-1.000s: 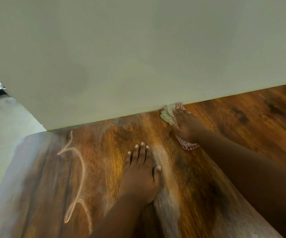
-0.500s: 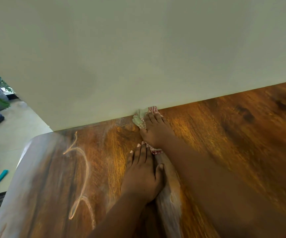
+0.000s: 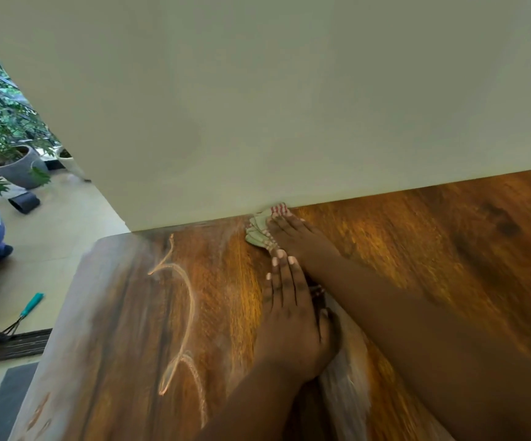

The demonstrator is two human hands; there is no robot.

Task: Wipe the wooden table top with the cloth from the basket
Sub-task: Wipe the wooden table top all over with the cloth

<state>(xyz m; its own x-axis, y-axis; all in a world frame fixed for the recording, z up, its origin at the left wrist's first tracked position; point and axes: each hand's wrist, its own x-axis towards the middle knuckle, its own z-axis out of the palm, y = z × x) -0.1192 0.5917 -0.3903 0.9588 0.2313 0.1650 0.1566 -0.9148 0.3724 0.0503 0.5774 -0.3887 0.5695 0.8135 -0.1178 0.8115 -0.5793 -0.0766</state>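
Right hand pressed the cloth against the far edge of the wooden counter, by the wall.

The glossy, dark-grained counter (image 3: 417,249) bore pale chalky squiggles (image 3: 187,313). The right hand (image 3: 299,240) lay flat, fingers straight, on a bunched red-checked and pale green cloth (image 3: 259,232) touching the smooth cream wall (image 3: 257,106). The left hand (image 3: 292,319) rested flat on the wood, fingers together, fingertips just beside the cloth. A grey pot (image 3: 19,167) held a leafy plant. Since a second earlier, cloth and right hand had slid left, toward the left hand.
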